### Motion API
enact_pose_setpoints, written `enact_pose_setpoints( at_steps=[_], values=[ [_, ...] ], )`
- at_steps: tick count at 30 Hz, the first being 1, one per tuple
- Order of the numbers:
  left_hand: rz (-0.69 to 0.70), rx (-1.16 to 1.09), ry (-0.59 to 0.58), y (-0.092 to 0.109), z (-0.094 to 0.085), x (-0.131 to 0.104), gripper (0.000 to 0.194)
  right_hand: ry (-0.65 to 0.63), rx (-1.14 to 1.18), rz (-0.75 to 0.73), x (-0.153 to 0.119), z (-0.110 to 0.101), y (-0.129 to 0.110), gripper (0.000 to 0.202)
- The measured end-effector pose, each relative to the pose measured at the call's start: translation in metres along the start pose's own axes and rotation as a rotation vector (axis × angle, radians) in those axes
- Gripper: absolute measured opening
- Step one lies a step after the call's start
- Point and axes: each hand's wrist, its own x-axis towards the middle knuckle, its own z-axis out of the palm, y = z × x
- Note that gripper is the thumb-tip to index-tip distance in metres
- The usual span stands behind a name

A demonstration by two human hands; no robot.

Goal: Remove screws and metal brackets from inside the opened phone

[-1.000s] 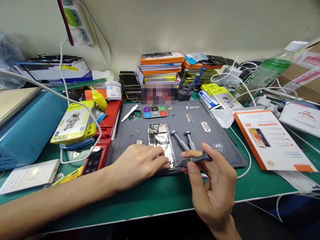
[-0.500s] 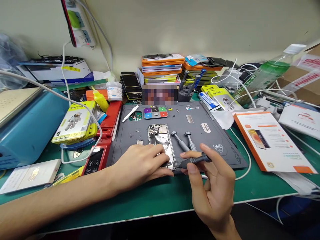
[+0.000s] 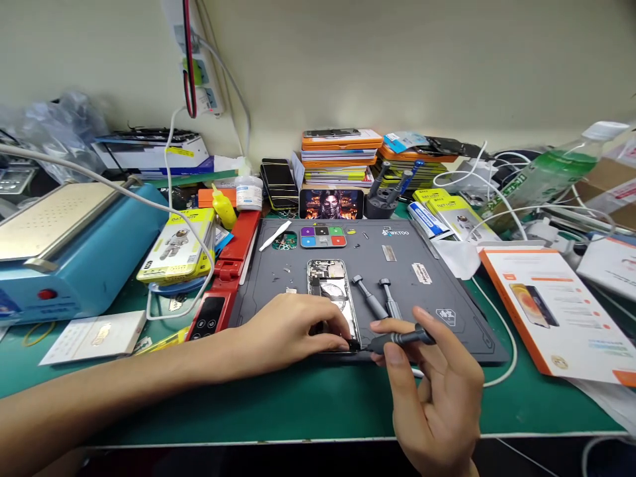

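An opened phone [image 3: 338,291] with bare inner parts lies on the dark grey work mat [image 3: 422,318]. Over its lower end rests my left hand [image 3: 303,324], thumb and fingers closed on the phone's lower part. My right hand [image 3: 432,384] holds a dark screwdriver [image 3: 402,338] between thumb and fingers, its tip against the phone's bottom right corner. Two grey screwdrivers [image 3: 370,298] [image 3: 390,298] lie right of the phone. Behind it sits a tray with coloured squares [image 3: 322,237], with a white tool [image 3: 275,236] to the left.
A blue machine [image 3: 74,265], yellow battery boxes [image 3: 176,245] and a red device [image 3: 211,308] stand left. Behind the mat are a propped phone with a lit screen [image 3: 331,204] and a screwdriver holder [image 3: 381,204]. At right are an orange-edged box [image 3: 551,311], cables and a green bottle [image 3: 551,172].
The camera view has shifted, so the scene sits lower and further right. My left fingers have shifted at the phone's lower end. The screwdriver stays in my right hand at the corner.
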Motion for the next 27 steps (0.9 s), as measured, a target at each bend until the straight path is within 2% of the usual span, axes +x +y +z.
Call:
enact_pose_setpoints(
  at_steps=[3, 6, 10, 13, 17, 19, 24, 27],
  values=[
    [-0.06, -0.129, 0.004, 0.003, -0.008, 0.001, 0.005, 0.004, 0.009, 0.029, 0.001, 0.0, -0.001, 0.065],
    [-0.099, -0.167, 0.056, 0.01, -0.031, -0.007, 0.006, 0.002, 0.039, 0.051, 0.001, -0.001, -0.002, 0.062],
    [-0.139, 0.075, 0.175, 0.015, -0.07, -0.032, 0.005, 0.009, 0.056, 0.069, 0.005, 0.0, -0.005, 0.06],
    [-0.177, 0.243, 0.22, 0.007, -0.084, -0.055, 0.006, 0.005, 0.048, 0.104, 0.012, 0.003, -0.007, 0.052],
    [-0.088, 0.48, 0.209, -0.015, -0.082, -0.071, 0.009, 0.001, 0.011, 0.022, 0.022, 0.007, -0.007, 0.057],
    [-0.055, 0.557, 0.197, -0.026, -0.078, -0.073, 0.011, -0.003, 0.035, 0.041, 0.025, 0.008, -0.009, 0.06],
    [0.004, 0.576, 0.224, -0.038, -0.075, -0.076, 0.021, -0.088, 0.012, 0.217, 0.029, 0.018, -0.021, 0.046],
    [0.032, 0.568, 0.249, -0.039, -0.074, -0.077, 0.03, -0.078, -0.024, 0.131, 0.031, 0.031, -0.024, 0.055]
  ],
)
